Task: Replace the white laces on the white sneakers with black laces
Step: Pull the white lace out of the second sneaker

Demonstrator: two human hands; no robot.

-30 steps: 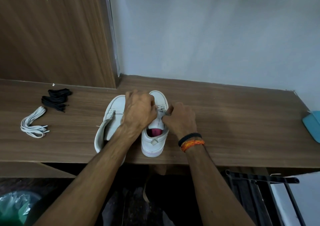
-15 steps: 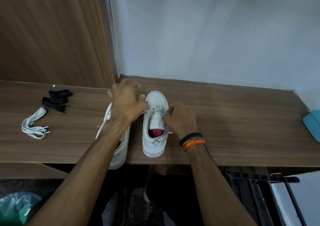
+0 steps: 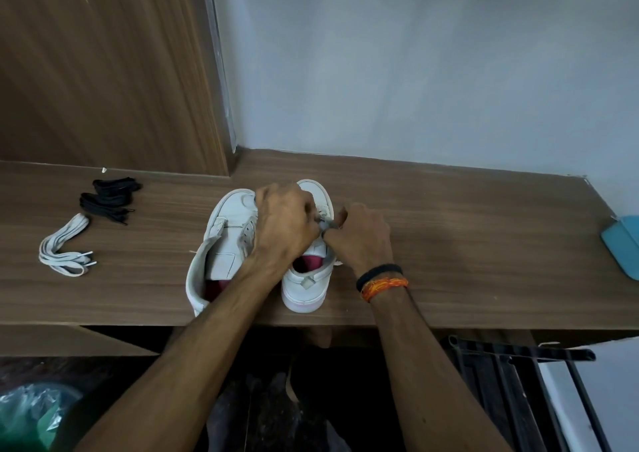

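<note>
Fingers of left hand and right hand pinch white lace over right sneaker, red-lined inside.

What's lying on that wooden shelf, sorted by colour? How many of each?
White: 3, left sneaker, right sneaker, loose lace bundle
Black: 2, lace bundles and
Blue: 1, object at right edge
Total: 6
</note>
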